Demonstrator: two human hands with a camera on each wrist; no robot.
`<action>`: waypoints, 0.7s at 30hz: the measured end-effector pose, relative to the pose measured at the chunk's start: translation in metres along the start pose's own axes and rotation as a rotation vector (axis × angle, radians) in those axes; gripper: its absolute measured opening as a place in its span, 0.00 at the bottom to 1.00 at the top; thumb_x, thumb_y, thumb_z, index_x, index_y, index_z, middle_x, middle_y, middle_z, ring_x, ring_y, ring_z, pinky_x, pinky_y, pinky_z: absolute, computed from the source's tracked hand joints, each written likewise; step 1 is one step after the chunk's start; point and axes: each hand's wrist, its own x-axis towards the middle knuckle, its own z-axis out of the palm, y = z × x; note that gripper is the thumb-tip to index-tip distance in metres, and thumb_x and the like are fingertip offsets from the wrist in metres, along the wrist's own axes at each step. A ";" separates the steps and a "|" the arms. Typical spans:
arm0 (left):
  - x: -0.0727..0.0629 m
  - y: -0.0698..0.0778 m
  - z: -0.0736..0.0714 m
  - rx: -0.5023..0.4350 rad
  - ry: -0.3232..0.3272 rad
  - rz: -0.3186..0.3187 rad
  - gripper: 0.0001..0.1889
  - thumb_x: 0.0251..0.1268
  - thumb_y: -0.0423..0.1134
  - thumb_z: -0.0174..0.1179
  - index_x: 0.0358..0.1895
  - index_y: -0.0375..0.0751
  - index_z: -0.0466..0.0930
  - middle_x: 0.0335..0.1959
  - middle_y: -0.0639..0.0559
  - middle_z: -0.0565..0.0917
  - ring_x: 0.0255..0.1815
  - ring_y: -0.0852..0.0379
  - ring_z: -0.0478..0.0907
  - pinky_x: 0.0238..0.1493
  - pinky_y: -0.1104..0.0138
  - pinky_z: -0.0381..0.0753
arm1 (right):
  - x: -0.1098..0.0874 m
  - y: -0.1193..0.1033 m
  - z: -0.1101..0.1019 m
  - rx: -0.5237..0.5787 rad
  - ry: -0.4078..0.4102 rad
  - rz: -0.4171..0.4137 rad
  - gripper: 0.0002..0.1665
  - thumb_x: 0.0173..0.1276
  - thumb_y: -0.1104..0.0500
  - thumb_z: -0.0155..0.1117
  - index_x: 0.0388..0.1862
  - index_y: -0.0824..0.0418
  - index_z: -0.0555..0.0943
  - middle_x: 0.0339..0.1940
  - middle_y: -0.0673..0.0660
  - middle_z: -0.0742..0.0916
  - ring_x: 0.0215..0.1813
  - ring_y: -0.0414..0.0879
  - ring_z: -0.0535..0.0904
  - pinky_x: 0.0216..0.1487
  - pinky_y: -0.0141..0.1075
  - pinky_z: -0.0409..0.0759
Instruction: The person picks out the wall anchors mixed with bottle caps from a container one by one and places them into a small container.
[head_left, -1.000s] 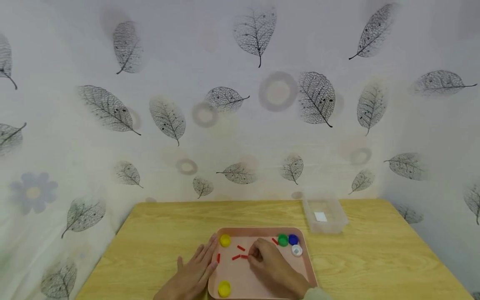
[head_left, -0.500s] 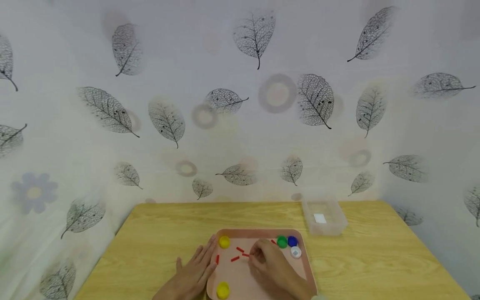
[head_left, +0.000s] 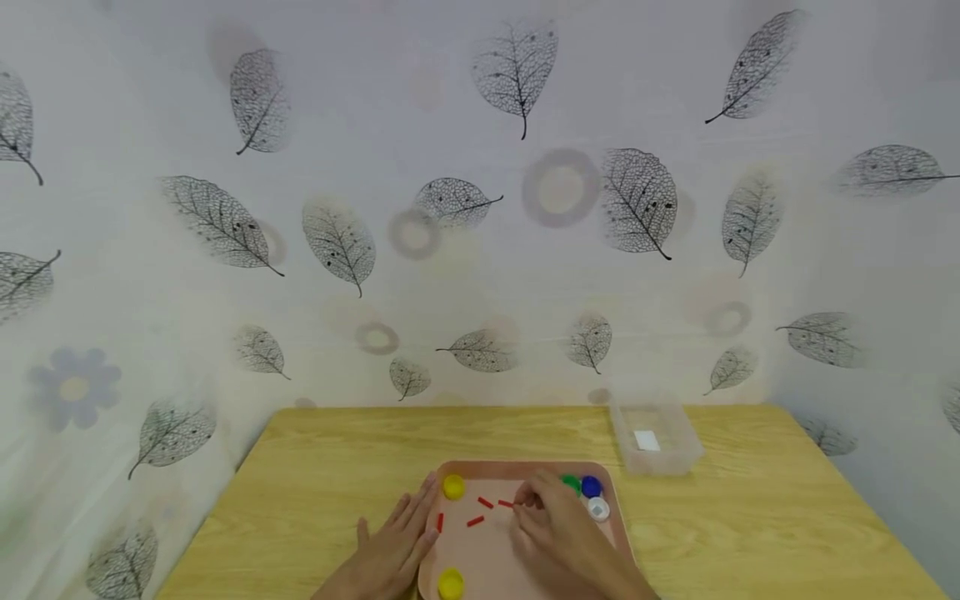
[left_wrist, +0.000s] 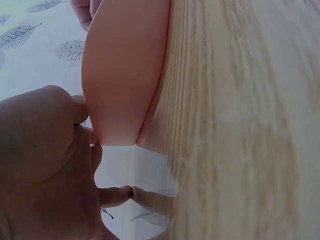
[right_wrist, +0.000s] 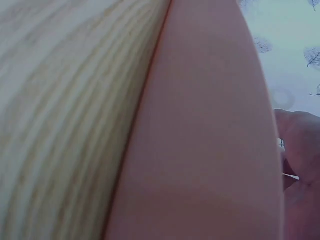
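My right hand [head_left: 558, 529] pinches one end of a short red stick [head_left: 506, 503] over the pink tray [head_left: 525, 469]. Left of it lie two similar sticks, an upper one [head_left: 485, 502] and a lower one [head_left: 476, 522]. Another red stick [head_left: 440, 522] is by the tray's left wall. My left hand [head_left: 390, 546] rests against that side with fingers straight; the left wrist view shows its fingers at the rim of the tray [left_wrist: 125, 70]. In the right wrist view, the tray wall [right_wrist: 210, 120] hides most of the right hand [right_wrist: 302, 160].
Yellow bottle caps sit in the tray's upper left [head_left: 453, 487] and lower left [head_left: 450, 584]. A green cap [head_left: 572, 482], partly covered by the right hand, a blue cap [head_left: 591, 487] and a white cap [head_left: 597, 509] fill the upper right. Behind stands a clear plastic box [head_left: 656, 442].
My right hand has drawn the pinched red stick rightward and slightly up, away from the other two. The hand now covers the stick near the green cap. The left hand has stayed put.
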 end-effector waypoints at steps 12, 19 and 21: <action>0.000 0.000 -0.001 -0.008 0.008 0.023 0.33 0.85 0.57 0.37 0.85 0.57 0.43 0.85 0.56 0.46 0.80 0.33 0.54 0.52 0.13 0.32 | 0.001 0.003 -0.013 -0.040 0.156 -0.207 0.17 0.59 0.74 0.73 0.34 0.53 0.80 0.33 0.41 0.79 0.35 0.35 0.76 0.34 0.30 0.80; 0.002 -0.002 0.001 -0.008 -0.009 0.027 0.33 0.85 0.57 0.35 0.85 0.55 0.42 0.85 0.55 0.46 0.80 0.33 0.54 0.51 0.13 0.31 | 0.005 0.011 -0.023 -0.060 0.238 -0.339 0.18 0.54 0.75 0.74 0.32 0.54 0.81 0.30 0.42 0.81 0.30 0.36 0.77 0.32 0.26 0.78; 0.003 -0.005 0.003 -0.010 -0.004 0.031 0.33 0.85 0.58 0.35 0.85 0.58 0.41 0.85 0.57 0.44 0.80 0.32 0.53 0.51 0.13 0.30 | 0.008 0.013 -0.027 -0.069 0.262 -0.374 0.16 0.54 0.74 0.74 0.32 0.55 0.82 0.29 0.43 0.82 0.29 0.37 0.77 0.32 0.25 0.78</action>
